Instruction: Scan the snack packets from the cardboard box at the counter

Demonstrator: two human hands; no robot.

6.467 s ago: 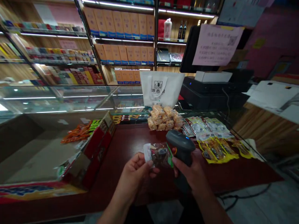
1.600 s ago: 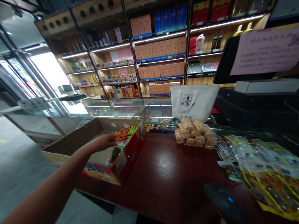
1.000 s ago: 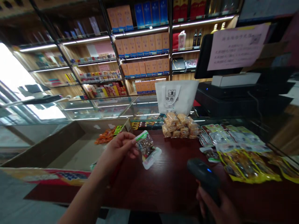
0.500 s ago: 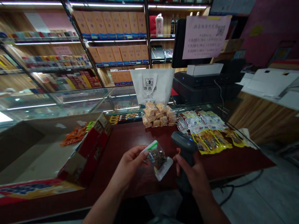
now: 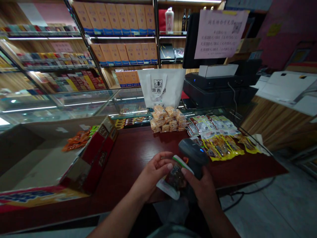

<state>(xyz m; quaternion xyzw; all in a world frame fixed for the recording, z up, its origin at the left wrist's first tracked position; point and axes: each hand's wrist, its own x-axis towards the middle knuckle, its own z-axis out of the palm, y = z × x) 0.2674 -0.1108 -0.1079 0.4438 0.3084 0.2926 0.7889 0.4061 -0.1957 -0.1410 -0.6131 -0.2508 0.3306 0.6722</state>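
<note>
My left hand [image 5: 160, 170] pinches a small clear snack packet [image 5: 175, 177] with dark contents and a green-and-white edge. My right hand [image 5: 201, 185] is wrapped round the handle of a dark grey barcode scanner [image 5: 193, 152], whose small blue light glows. The right thumb lies against the packet, so the packet and the scanner are side by side. Part of the scanner's handle is hidden behind the packet and my fingers. Beyond my hands, several yellow-edged snack packets [image 5: 223, 147] and silvery packets [image 5: 210, 124] lie in rows on the dark red counter [image 5: 133, 148].
An open cardboard box [image 5: 37, 158] with orange packets [image 5: 78, 140] stands at the left. A pile of wrapped beige snacks [image 5: 168, 119] sits before a white bag [image 5: 162, 87]. At the back right is a monitor [image 5: 192, 43] with a pink paper sign [image 5: 220, 34]. A cable hangs at the counter's right.
My left hand has moved right with the packet, turning it, so it now meets my right hand. The right thumb has come onto the packet. The scanner has shifted slightly left.
</note>
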